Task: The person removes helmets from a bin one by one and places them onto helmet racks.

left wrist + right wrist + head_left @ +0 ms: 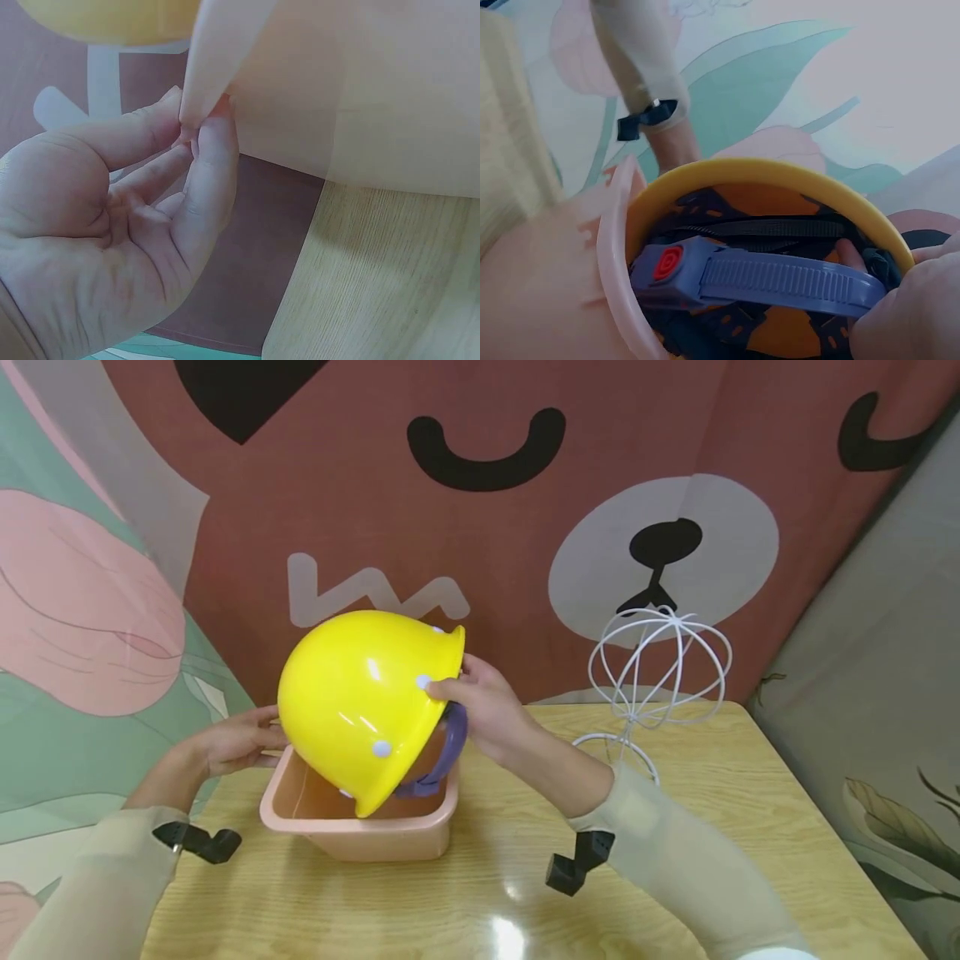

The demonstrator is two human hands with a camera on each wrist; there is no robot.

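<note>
**Hard hat held tilted over the pink tub**

The right hand (487,706) grips the yellow hard hat (360,702) at its brim: the thumb lies on the outer shell, and the fingers (900,315) curl inside against the purple headband strap (780,281) with its red adjuster knob (666,264). The hat sits tilted just left of those fingers, its lower edge dipping into the pink plastic tub (360,835), though whether it touches the tub floor cannot be told.

The left hand (236,739) is on the far side of the hat. In the left wrist view its fingers (206,150) lie nearly straight and close together, with the tips and thumb lightly pinching the corner of the tub's rim (206,75).

The tub stands on the wooden tabletop (525,893), below both sets of fingers. Well to the right of the right hand's fingers stands a white wire hat stand (656,672), nothing on it.

Judging by the pose, the step in hand is moving the hat at the tub's mouth while the other hand steadies the tub. Any next move calls for a firm brim grip, since the shell is smooth and held from one side only.
</note>
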